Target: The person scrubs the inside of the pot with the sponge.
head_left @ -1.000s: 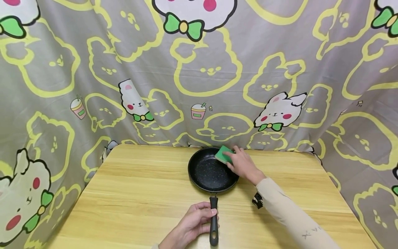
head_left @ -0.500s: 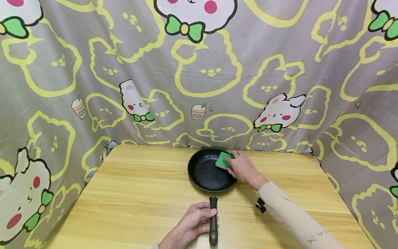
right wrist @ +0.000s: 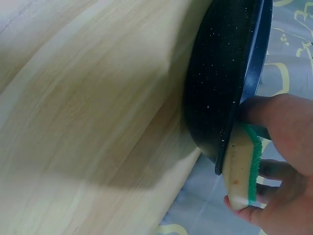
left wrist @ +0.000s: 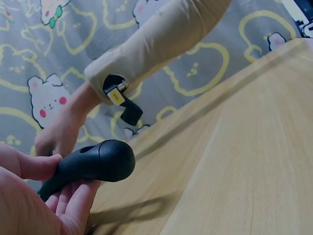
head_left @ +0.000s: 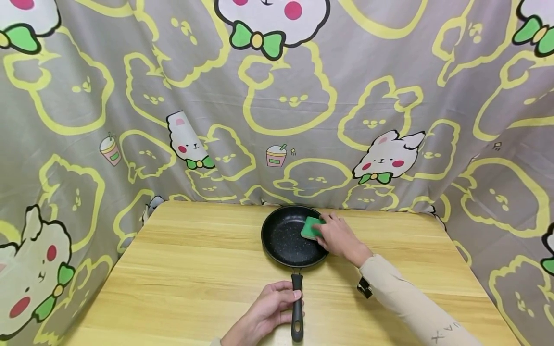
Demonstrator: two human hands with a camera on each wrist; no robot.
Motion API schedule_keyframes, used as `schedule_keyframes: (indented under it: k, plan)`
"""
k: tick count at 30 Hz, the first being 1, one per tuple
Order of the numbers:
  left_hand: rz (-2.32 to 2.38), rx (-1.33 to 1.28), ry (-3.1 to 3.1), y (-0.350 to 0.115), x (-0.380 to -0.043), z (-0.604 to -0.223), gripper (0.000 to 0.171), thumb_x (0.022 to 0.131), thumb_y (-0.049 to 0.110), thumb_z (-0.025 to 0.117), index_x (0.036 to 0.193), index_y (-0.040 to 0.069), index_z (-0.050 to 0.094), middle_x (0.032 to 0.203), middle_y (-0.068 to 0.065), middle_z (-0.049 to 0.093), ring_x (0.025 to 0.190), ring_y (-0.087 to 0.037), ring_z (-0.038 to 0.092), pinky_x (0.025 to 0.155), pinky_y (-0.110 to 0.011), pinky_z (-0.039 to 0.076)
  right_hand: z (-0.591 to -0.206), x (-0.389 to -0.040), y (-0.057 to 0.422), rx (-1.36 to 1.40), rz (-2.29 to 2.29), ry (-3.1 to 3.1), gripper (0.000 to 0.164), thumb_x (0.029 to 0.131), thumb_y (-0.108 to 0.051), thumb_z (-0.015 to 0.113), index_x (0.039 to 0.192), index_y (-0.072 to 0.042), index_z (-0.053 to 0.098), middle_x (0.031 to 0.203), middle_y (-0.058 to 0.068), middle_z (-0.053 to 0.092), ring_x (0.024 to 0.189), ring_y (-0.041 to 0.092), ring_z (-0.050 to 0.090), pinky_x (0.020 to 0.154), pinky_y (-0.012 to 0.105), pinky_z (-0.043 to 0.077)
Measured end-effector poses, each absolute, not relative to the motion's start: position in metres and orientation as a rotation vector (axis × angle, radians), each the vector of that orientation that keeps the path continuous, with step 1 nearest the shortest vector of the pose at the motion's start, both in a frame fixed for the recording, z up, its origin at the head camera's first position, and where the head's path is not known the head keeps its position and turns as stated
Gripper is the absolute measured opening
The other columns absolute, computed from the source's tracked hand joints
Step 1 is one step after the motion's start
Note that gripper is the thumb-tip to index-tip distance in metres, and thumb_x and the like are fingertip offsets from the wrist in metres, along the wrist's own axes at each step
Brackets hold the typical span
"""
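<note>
A black speckled frying pan [head_left: 287,242] stands at the back middle of the table, its handle [head_left: 297,307] pointing toward me. My left hand [head_left: 274,305] grips that handle, thumb on top and fingers beneath, as the left wrist view shows with the handle's rounded end [left wrist: 117,160]. In my right hand [head_left: 339,235] is a sponge [head_left: 310,228] with a green scouring side up, held inside the pan at its right wall. The right wrist view shows the sponge's yellowish side [right wrist: 237,169] overlapping the pan's rim, with fingers and thumb around it.
The wooden table [head_left: 195,269] runs back to a grey curtain [head_left: 298,115] printed with yellow outlines and white rabbits, which also closes in both sides. A small black device [head_left: 364,287] is strapped at the right sleeve's cuff [left wrist: 115,83].
The sponge in my right hand has moved down the pan's right side, from near the far rim toward me. My left hand and the pan have stayed nearly still.
</note>
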State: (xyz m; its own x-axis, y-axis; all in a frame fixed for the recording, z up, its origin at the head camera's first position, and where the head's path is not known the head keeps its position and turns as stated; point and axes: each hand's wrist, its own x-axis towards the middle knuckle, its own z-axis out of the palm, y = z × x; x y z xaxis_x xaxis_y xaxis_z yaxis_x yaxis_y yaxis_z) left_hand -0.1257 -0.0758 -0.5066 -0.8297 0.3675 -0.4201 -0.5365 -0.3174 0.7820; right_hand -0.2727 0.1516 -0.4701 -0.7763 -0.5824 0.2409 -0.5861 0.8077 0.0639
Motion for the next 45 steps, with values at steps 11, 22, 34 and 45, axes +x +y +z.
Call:
schedule_keyframes:
  k: [11, 22, 34, 45]
  plan:
    - [2.171, -0.208, 1.373, -0.076, -0.124, -0.507, 0.019, 0.094, 0.007, 0.07, 0.112, 0.0, 0.065, 0.093, -0.008, 0.071, 0.083, -0.016, 0.07, 0.073, -0.037, 0.06, -0.47, -0.267, 0.151, 0.909, -0.018, -2.778, 0.025, 0.091, -0.025, 0.077, 0.114, -0.013, 0.076, 0.121, 0.021, 0.061, 0.103, 0.039, 0.058, 0.074, 0.053, 0.054]
    - [2.166, -0.22, 1.381, -0.075, -0.125, -0.508, 0.021, 0.095, 0.007, 0.07, 0.114, 0.0, 0.065, 0.091, -0.008, 0.07, 0.084, -0.016, 0.069, 0.073, -0.037, 0.06, -0.469, -0.26, 0.15, 0.913, -0.007, -2.811, 0.027, 0.092, -0.027, 0.076, 0.114, -0.012, 0.076, 0.118, 0.021, 0.061, 0.1, 0.038, 0.059, 0.075, 0.054, 0.055]
    - [2.165, -0.229, 1.378, -0.075, -0.124, -0.507, 0.018, 0.095, 0.006, 0.069, 0.112, 0.001, 0.065, 0.091, -0.007, 0.07, 0.082, -0.016, 0.069, 0.071, -0.034, 0.059, -0.467, -0.25, 0.149, 0.953, 0.027, -2.823, 0.029, 0.092, -0.028, 0.075, 0.115, -0.011, 0.075, 0.112, 0.021, 0.062, 0.098, 0.037, 0.058, 0.075, 0.054, 0.056]
    - [2.168, -0.225, 1.367, -0.075, -0.124, -0.507, 0.017, 0.096, 0.006, 0.068, 0.112, 0.001, 0.065, 0.091, -0.006, 0.07, 0.082, -0.016, 0.068, 0.072, -0.034, 0.059, -0.462, -0.242, 0.144, 0.983, 0.111, -2.854, 0.03, 0.093, -0.028, 0.075, 0.116, -0.008, 0.075, 0.105, 0.018, 0.062, 0.088, 0.034, 0.058, 0.072, 0.053, 0.055]
